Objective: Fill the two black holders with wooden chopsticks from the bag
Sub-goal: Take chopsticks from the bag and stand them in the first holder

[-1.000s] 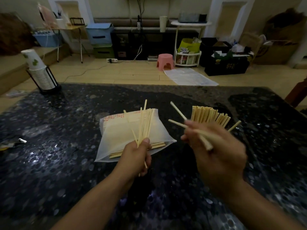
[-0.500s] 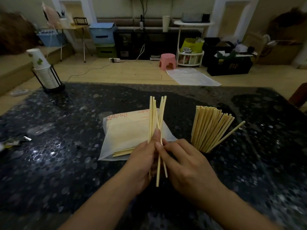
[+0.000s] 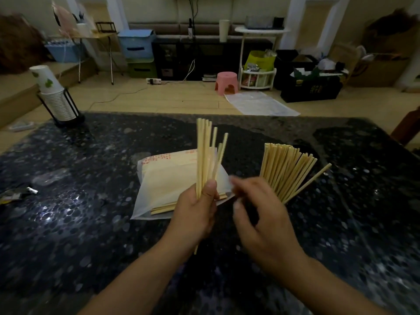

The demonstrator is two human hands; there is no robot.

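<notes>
Dark speckled table (image 3: 68,223), dim cluttered room behind. Black holder itself hard to make out against the tabletop; only its fanned chopsticks (image 3: 286,171) show, too many to count, just right of the bag (image 3: 168,178). No second holder visible. Bag lies flat mid-table, translucent, a few chopstick ends poking from its near edge, contents otherwise unclear. Left hand (image 3: 195,214) grips an upright bunch of chopsticks (image 3: 205,155), roughly seven or eight, lower ends mostly hidden by the palm, one tip showing below. Right hand (image 3: 261,221) just beside it, not touching, fingers loosely curled, holding nothing, fingertips motion-blurred. One cup stack (image 3: 54,94) far left. One pink stool (image 3: 226,83) on the floor.
</notes>
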